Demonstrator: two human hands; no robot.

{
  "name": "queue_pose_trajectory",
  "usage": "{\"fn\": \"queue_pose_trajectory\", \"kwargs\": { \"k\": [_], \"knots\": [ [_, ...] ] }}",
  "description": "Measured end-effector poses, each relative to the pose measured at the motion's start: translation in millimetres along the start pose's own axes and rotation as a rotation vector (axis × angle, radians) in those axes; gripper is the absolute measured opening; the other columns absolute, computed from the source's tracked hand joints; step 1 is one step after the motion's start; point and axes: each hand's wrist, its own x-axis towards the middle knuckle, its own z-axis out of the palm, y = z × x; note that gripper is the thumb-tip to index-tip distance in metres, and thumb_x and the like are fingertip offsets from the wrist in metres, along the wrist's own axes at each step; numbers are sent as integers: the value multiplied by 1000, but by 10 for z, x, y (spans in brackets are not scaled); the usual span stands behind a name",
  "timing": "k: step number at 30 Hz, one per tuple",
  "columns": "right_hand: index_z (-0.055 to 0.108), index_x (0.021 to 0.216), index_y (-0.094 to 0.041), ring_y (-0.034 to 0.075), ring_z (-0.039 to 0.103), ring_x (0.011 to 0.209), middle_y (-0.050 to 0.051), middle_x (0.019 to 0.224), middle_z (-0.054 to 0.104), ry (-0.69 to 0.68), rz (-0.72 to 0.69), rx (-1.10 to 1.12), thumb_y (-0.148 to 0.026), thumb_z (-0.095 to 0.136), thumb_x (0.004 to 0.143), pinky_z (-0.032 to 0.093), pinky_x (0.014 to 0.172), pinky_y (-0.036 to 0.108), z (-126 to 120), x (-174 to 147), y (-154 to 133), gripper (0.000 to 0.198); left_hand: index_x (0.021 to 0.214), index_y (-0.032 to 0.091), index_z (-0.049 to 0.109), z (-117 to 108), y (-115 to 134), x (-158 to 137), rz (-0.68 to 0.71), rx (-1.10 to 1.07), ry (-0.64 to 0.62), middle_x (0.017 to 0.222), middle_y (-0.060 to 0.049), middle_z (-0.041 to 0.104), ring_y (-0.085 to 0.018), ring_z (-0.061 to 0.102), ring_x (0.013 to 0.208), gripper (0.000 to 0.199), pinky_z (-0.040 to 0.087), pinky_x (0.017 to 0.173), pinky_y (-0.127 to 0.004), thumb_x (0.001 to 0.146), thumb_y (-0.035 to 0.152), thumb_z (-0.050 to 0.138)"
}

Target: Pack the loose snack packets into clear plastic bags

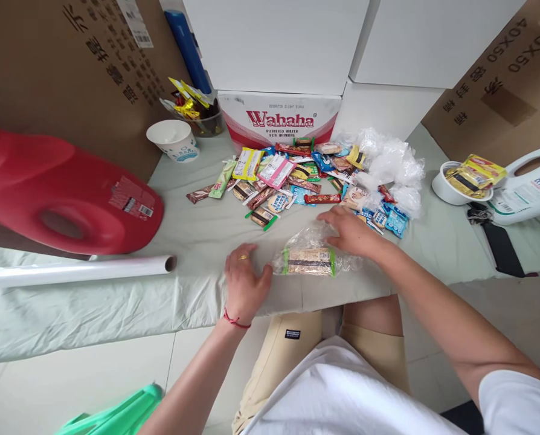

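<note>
A clear plastic bag [304,237] lies on the cloth in front of me. Inside it is a wrapped snack bar [310,261] with green ends and a dark band across its middle. My left hand [246,279] rests on the cloth just left of the bag, thumb apart from the fingers, holding nothing. At the bag's upper right edge is my right hand [349,231]; its thumb appears to touch the plastic while the fingers reach toward the snack pile, spread apart. Beyond both hands lies a heap of small wrapped snacks [276,172].
Crumpled clear bags [390,160] lie right of the heap, before a Wahaha carton [281,121]. On the left are a red jug [93,205], a film roll [80,270] and a paper cup [173,140]. A white tub [451,184] and a white bottle [530,187] stand right.
</note>
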Motion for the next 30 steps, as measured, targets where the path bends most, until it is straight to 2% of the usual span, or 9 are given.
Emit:
{"fn": "queue_pose_trajectory", "kwargs": {
  "k": [3, 9, 12, 16, 18, 20, 23, 26, 30],
  "knots": [
    [57, 147, -19, 37, 47, 128, 17, 141, 55, -25, -91, -12, -26, 82, 79, 44, 108, 51, 26, 180, -74, 73, 143, 18, 47, 49, 103, -4, 20, -50, -17, 137, -17, 60, -36, 57, 132, 63, 45, 114, -57, 86, 38, 66],
    [77, 114, -19, 32, 51, 124, 13, 125, 68, -138, -250, 72, -20, 67, 91, 39, 111, 51, 45, 541, -86, 25, 152, 14, 39, 176, 269, 23, 80, -70, -112, 147, -23, 55, -41, 51, 139, 82, 43, 114, -60, 83, 43, 73],
    [73, 125, -22, 31, 49, 132, 11, 136, 64, -132, -279, 78, -10, 65, 84, 37, 116, 52, -17, 562, 58, 43, 139, 15, 53, 211, 292, 83, 48, -84, -172, 128, -19, 65, -37, 62, 122, 60, 52, 102, -54, 87, 39, 69],
    [56, 150, -24, 34, 32, 152, 13, 162, 43, -220, -321, 3, -3, 71, 72, 29, 122, 56, -56, 452, 252, 82, 102, 21, 67, 241, 286, 171, -16, -107, -195, 100, -9, 69, -27, 69, 97, 20, 55, 87, -42, 92, 33, 56],
    [56, 150, -23, 36, 26, 155, 14, 166, 39, -223, -328, -20, -7, 75, 74, 26, 124, 57, -32, 428, 270, 81, 93, 22, 67, 254, 286, 200, -47, -103, -184, 96, -7, 70, -25, 69, 91, 18, 54, 83, -39, 93, 34, 54],
    [68, 137, -23, 35, 25, 156, 12, 163, 44, -179, -346, -4, -14, 75, 82, 23, 126, 57, -7, 464, 225, 56, 95, 22, 66, 263, 294, 219, -71, -103, -179, 96, -7, 71, -25, 69, 89, 19, 53, 80, -38, 92, 38, 57],
    [79, 105, -20, 31, 44, 143, 11, 137, 66, -129, -364, 101, -24, 64, 95, 30, 122, 50, -28, 604, 89, 18, 110, 21, 65, 257, 316, 243, -113, -101, -200, 98, -6, 72, -25, 70, 87, 31, 51, 77, -36, 88, 43, 65],
    [75, 100, -17, 23, 64, 104, 8, 104, 74, -156, -295, 230, -28, 57, 99, 46, 100, 36, -110, 737, -72, 21, 118, 23, 63, 236, 342, 280, -159, -64, -279, 84, -1, 71, -25, 70, 80, 37, 47, 70, -34, 87, 43, 66],
    [71, 102, -15, 18, 60, 82, 5, 91, 71, -119, -198, 242, -26, 52, 98, 45, 80, 28, -191, 763, -209, 23, 106, 25, 66, 224, 359, 327, -170, 6, -352, 68, 1, 67, -25, 68, 71, 25, 39, 63, -32, 92, 45, 62]
  ]
}}
